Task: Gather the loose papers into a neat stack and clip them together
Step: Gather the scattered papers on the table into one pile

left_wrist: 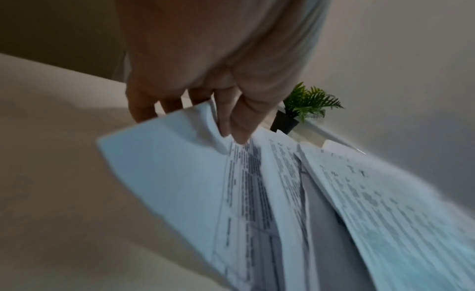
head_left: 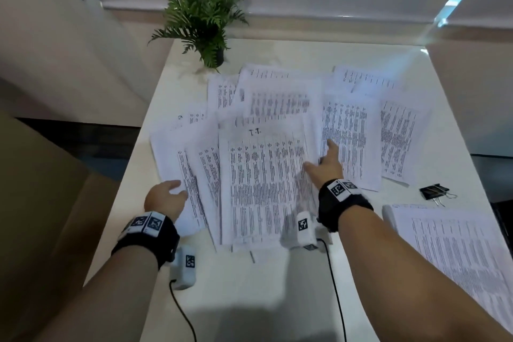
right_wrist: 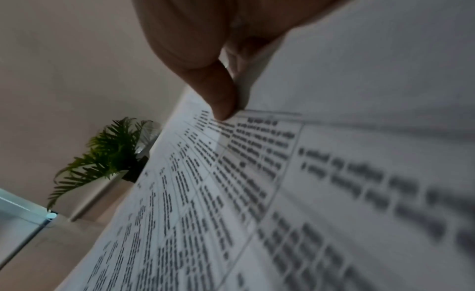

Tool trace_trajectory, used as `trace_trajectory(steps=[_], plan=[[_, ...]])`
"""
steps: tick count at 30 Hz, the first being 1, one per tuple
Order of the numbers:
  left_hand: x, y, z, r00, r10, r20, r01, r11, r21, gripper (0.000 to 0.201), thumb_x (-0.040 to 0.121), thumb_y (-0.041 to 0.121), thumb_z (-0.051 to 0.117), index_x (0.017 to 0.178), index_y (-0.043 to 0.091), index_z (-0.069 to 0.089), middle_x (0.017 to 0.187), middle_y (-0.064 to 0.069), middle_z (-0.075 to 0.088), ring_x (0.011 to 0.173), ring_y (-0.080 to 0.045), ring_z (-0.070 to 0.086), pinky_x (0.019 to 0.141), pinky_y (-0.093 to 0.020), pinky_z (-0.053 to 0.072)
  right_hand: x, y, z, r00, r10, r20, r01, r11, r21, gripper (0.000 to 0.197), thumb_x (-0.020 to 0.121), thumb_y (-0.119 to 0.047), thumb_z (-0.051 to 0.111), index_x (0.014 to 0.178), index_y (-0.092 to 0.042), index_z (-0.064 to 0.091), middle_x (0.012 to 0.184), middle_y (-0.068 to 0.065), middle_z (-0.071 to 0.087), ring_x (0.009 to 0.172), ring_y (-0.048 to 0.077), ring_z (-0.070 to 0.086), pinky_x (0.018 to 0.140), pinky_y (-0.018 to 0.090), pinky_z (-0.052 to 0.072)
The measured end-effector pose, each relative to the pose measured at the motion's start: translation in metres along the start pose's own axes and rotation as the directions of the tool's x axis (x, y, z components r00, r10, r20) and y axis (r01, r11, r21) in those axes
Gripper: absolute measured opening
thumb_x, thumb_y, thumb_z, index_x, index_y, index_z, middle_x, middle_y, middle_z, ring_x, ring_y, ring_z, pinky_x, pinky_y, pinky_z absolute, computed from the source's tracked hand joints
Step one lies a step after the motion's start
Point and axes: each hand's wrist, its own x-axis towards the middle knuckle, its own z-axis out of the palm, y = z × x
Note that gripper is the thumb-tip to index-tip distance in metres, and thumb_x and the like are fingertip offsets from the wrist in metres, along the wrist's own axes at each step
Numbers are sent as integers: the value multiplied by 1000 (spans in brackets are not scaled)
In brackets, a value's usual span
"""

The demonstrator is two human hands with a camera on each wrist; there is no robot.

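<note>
Several printed sheets, the loose papers (head_left: 263,175), lie fanned and overlapping across the white table (head_left: 249,300). My left hand (head_left: 166,197) is at their left edge. The left wrist view shows its fingers (left_wrist: 144,108) under the left sheets (left_wrist: 180,173) and thumb and forefinger on top, pinching them. My right hand (head_left: 324,164) is at the right edge of the middle sheets. Its thumb (right_wrist: 221,96) touches a printed sheet (right_wrist: 205,183), and a lifted sheet edge (right_wrist: 359,82) runs between thumb and fingers, hiding the fingers. Black binder clips (head_left: 434,191) lie at the right, apart from both hands.
A small potted fern (head_left: 205,22) stands at the table's far left corner, just behind the papers. A separate thick stack of printed sheets (head_left: 458,258) lies at the near right. Cables trail from both wrist cameras over the near table. The table's left edge drops to a brown floor.
</note>
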Motion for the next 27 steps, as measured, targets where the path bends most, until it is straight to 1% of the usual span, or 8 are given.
trace_trajectory(steps=[2, 4, 8, 12, 18, 23, 25, 27], plan=[[-3, 1, 4, 1000, 6, 6, -6, 1000, 13, 38, 83, 14, 71, 121, 13, 66, 134, -15, 55, 104, -31, 61, 92, -28, 46, -4, 11, -1, 997, 49, 64, -35, 978, -205, 58, 88, -16, 58, 141, -14, 34, 138, 15, 50, 121, 30, 54, 103, 40, 43], [-10, 2, 11, 1000, -6, 16, 6, 1000, 22, 38, 80, 16, 71, 118, 18, 66, 135, -18, 49, 92, -31, 61, 86, -26, 47, -15, 20, -3, 995, 48, 91, -11, 928, -373, 39, 89, -23, 55, 124, -7, 51, 125, 14, 59, 110, 29, 58, 96, 38, 47], [-29, 12, 17, 997, 72, -39, -69, 996, 57, 38, 84, 7, 60, 121, 13, 67, 126, -18, 62, 108, -35, 61, 88, -29, 47, -36, 35, -6, 985, 43, 168, 27, 919, -394, 43, 89, -26, 56, 126, -7, 45, 123, 12, 57, 110, 30, 56, 89, 30, 42], [-57, 41, -10, 943, 244, -228, -198, 958, 209, 47, 85, -4, 46, 126, 10, 64, 135, -20, 52, 115, -40, 56, 95, -42, 46, -48, 37, -17, 992, 58, 111, 0, 888, -461, 33, 92, -20, 50, 117, 1, 52, 117, 17, 60, 105, 31, 57, 85, 29, 44], [-105, 83, -70, 720, 574, -391, -456, 815, 356, 55, 77, -11, 46, 119, 18, 67, 118, -13, 57, 91, -39, 59, 73, -44, 49, -53, 42, -31, 998, 32, 46, -10, 909, -417, 25, 94, -10, 44, 116, 1, 49, 103, 21, 59, 79, 25, 48, 70, 28, 39], [-134, 99, -87, 349, 797, -492, -615, 591, 522, 36, 72, -11, 58, 97, 10, 74, 87, -13, 61, 73, -34, 55, 55, -36, 41, -61, 43, -38, 997, -4, 81, 37, 910, -413, 11, 93, -11, 45, 100, -6, 51, 95, 14, 55, 79, 24, 49, 69, 26, 37], [-141, 101, -86, 312, 809, -498, -671, 558, 487, 25, 77, -8, 60, 93, 6, 73, 87, -12, 59, 73, -25, 51, 56, -31, 40, -61, 43, -40, 996, -22, 90, 56, 914, -401, 2, 90, -10, 48, 89, -12, 47, 95, 15, 56, 78, 24, 50, 69, 26, 37], [-143, 102, -80, 344, 778, -526, -741, 569, 357, 22, 79, -9, 61, 93, 4, 72, 89, -11, 58, 79, -22, 55, 67, -26, 44, -63, 43, -43, 992, -20, 121, 63, 930, -362, 17, 90, -10, 50, 107, -8, 52, 105, 17, 59, 85, 27, 56, 72, 26, 39]])
